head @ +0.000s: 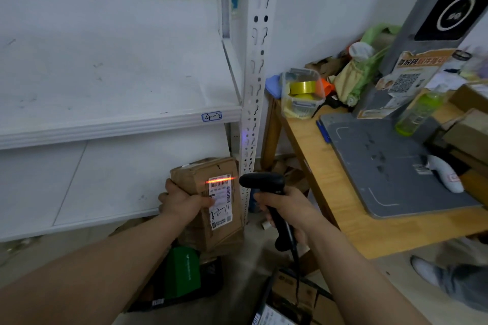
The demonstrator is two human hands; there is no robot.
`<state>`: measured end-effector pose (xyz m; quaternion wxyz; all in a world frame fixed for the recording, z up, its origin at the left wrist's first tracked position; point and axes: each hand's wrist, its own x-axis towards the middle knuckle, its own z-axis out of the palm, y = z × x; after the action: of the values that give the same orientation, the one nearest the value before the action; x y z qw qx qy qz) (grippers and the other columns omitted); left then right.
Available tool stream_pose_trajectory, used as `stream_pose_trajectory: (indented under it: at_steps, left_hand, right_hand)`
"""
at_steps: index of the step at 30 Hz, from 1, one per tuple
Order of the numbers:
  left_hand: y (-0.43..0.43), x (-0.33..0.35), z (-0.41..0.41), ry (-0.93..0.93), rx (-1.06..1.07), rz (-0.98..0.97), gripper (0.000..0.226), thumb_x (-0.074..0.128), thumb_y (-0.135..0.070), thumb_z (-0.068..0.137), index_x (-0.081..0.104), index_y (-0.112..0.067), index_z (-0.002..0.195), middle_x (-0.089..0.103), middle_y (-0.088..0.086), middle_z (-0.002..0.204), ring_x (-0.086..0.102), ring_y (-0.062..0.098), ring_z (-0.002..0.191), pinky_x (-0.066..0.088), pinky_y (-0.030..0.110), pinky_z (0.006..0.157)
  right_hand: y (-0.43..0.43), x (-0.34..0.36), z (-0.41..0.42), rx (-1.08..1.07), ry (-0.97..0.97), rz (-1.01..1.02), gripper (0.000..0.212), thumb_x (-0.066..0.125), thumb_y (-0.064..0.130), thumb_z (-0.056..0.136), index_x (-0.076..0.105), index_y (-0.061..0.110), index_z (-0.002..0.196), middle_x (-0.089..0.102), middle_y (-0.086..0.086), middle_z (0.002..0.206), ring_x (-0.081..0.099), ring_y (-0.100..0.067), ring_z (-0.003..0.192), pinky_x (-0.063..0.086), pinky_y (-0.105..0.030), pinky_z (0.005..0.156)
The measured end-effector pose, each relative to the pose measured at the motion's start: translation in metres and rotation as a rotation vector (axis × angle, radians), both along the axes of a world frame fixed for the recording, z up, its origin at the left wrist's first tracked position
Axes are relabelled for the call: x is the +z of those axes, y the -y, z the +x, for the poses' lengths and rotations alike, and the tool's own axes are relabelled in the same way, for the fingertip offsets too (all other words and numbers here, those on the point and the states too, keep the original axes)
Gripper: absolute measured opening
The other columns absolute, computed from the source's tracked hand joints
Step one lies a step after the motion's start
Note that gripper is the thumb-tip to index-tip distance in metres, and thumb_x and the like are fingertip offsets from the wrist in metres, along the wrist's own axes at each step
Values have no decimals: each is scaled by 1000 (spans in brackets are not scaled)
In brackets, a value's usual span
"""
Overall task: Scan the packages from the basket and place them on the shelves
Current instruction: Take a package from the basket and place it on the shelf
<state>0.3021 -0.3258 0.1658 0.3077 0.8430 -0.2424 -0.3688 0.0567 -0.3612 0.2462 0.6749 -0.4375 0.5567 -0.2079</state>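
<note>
- The white metal shelving unit (105, 128) fills the left of the view. Its upper board carries a handwritten tag "4-2" (211, 116), and a lower board (79, 192) lies just behind and left of the hands.
- The brown cardboard package (196, 174) is held up in front of the lower board, near the rack's slotted upright (254, 87). Its long axis runs top to bottom and tilts slightly, with the labelled face turned up toward the camera.
- The left hand (182, 202) grips the package by its left edge, thumb laid across the front to the label's margin. It is the hand nearer the shelves, so the placing move probably falls to it, leftward and away.
- The right hand (287, 208) has its fingers wrapped round the handle of the black handheld barcode scanner (264, 182). The scanner's nose points left, just beside the package's right edge.
- The white shipping label (220, 200) runs along the package's length and has "3-2-11" handwritten on it.
- The red scan line (220, 180) crosses the barcode at the label's top.
</note>
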Motion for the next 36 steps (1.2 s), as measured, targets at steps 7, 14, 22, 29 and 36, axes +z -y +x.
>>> stream_pose_trajectory:
  at_steps: [7, 14, 22, 29, 36]
  left_hand:
    - [-1, 4, -2, -16, 0, -6, 139, 98, -31, 51, 8, -19, 156, 31, 16, 144, 39, 38, 131, 40, 53, 110]
    - [2, 6, -12, -30, -22, 9, 139, 98, -34, 50, 9, -19, 156, 32, 15, 143, 39, 38, 131, 41, 53, 109]
    - [10, 10, -27, -71, -54, 14, 135, 98, -29, 52, 11, -20, 155, 32, 13, 142, 38, 36, 131, 42, 52, 109]
    - [42, -38, -31, -222, -180, 60, 134, 100, -55, 19, 44, -29, 138, 62, 4, 128, 65, 26, 110, 59, 48, 88]
    - [61, -5, -83, -369, -294, -28, 128, 101, -43, 20, 47, -21, 133, 73, 3, 115, 72, 27, 102, 59, 53, 88]
  right_hand:
    - [1, -3, 0, 54, -14, 5, 19, 73, 20, 91, 70, 11, 108, 65, -3, 74, 58, -17, 65, 49, -26, 59]
    - [7, -12, -4, 89, -59, -4, 17, 73, 19, 91, 70, 8, 103, 62, -3, 67, 57, -14, 58, 47, -26, 53]
    - [29, -21, -31, 114, -111, 26, 27, 78, 21, 85, 69, 13, 109, 69, -4, 76, 62, -18, 68, 50, -32, 65]
    - [95, -38, -108, 127, -711, -155, 10, 63, 5, 89, 61, 14, 93, 62, -10, 87, 58, -22, 76, 46, -30, 59]
    - [122, -96, -157, -67, -964, -197, 14, 63, 3, 89, 63, 9, 102, 62, -8, 84, 61, -22, 76, 48, -32, 61]
